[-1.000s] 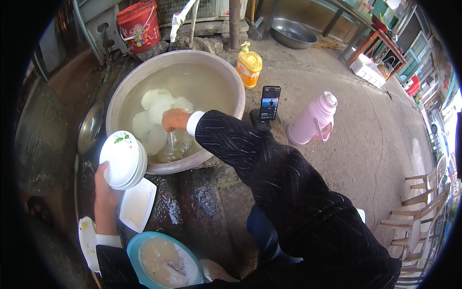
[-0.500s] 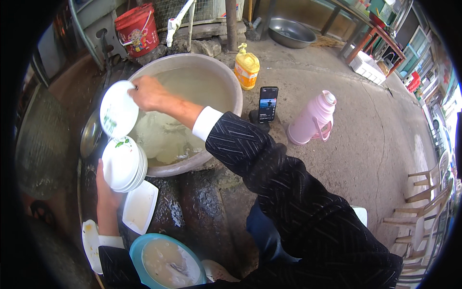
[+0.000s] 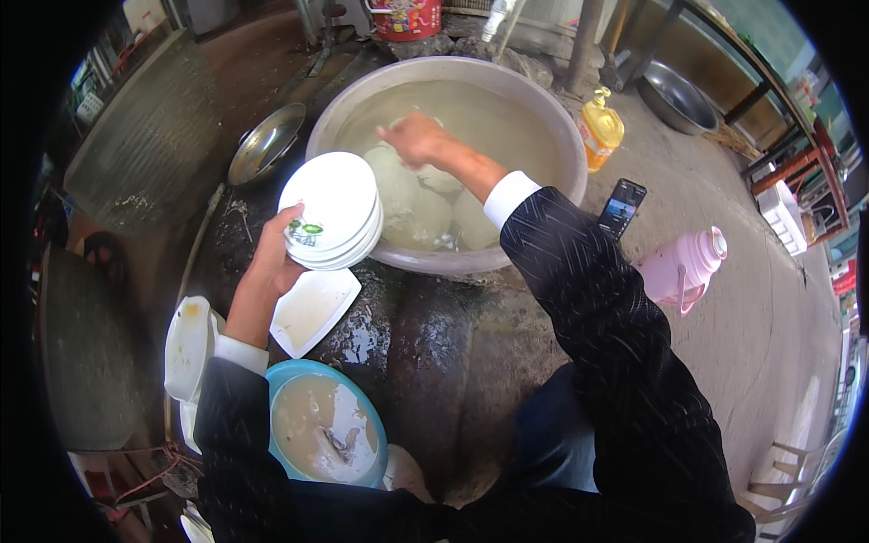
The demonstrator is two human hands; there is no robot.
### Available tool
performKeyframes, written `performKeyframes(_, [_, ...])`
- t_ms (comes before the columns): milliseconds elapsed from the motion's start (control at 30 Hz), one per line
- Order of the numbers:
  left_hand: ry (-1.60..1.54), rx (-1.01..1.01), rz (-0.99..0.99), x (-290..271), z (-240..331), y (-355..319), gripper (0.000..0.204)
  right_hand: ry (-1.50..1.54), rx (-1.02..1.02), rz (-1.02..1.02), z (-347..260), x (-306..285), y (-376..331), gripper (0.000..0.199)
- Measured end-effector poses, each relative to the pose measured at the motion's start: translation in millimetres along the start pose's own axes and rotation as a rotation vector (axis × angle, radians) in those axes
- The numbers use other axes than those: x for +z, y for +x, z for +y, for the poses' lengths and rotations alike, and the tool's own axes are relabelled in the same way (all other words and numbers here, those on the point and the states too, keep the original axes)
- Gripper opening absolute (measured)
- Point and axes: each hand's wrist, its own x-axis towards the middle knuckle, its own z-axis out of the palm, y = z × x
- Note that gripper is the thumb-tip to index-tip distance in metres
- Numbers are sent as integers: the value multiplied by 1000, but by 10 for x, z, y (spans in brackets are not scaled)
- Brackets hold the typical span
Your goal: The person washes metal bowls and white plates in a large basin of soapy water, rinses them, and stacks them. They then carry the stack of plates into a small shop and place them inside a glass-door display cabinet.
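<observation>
Plates (image 3: 332,206) in left hand (image 3: 272,261)

White plate stack (image 3: 337,195), green-patterned, tilted; pale dishes (image 3: 415,210), apparently plates, underwater in basin (image 3: 444,261)

The jacket (image 3: 389,518) I see is black; fine pale dashes run slantwise, herringbone fashion, over the right sleeve (image 3: 615,326), right of centre; the left sleeve (image 3: 237,425), lower left, shows them fainter; white cuffs (image 3: 511,198) edge both wrists; left hand (image 3: 272,256) and right hand (image 3: 420,141) are bare; dark blue trousers (image 3: 554,439) show at lower centre.
</observation>
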Motion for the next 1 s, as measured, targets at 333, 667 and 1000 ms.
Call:
performKeyframes(333, [-101, -6, -39, -122, -25, 61, 55, 142, -123, -192, 1088, 1407, 769, 46])
performKeyframes(667, [-57, 20, 3, -57, -25, 96, 49, -194, 68, -254, 1033, 1644, 1248, 22])
performKeyframes(1000, [-108, -2, -33, 5, 2, 14, 48, -323, -116, 288, 297, 491, 32, 16])
